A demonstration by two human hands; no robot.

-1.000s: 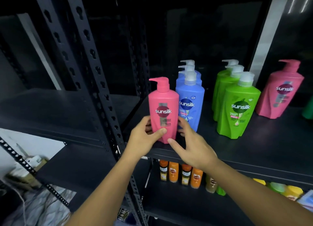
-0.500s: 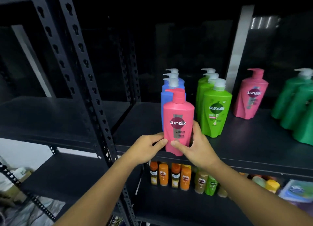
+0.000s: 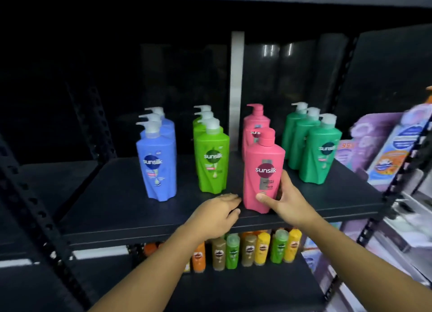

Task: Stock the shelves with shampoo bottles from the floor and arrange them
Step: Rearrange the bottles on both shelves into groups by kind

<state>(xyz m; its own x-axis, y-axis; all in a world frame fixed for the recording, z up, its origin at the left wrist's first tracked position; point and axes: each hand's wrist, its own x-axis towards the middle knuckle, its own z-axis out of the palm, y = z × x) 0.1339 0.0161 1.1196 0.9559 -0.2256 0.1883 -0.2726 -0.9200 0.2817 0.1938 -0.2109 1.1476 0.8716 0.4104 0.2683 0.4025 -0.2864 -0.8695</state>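
The black shelf [image 3: 117, 209] across the middle of the frame carries three blue bottles [image 3: 159, 169], three light green bottles [image 3: 212, 162], three dark green bottles [image 3: 320, 152] and two pink, the front labels reading "sunsilk". At the centre my right hand [image 3: 289, 199] grips the front pink bottle [image 3: 263, 166], upright near the shelf edge before the rear pink bottle [image 3: 253, 124]; my left hand [image 3: 217, 211], fingers relaxed, holds nothing just left of it. Lower centre stand small bottles [image 3: 261, 251], labels unreadable.
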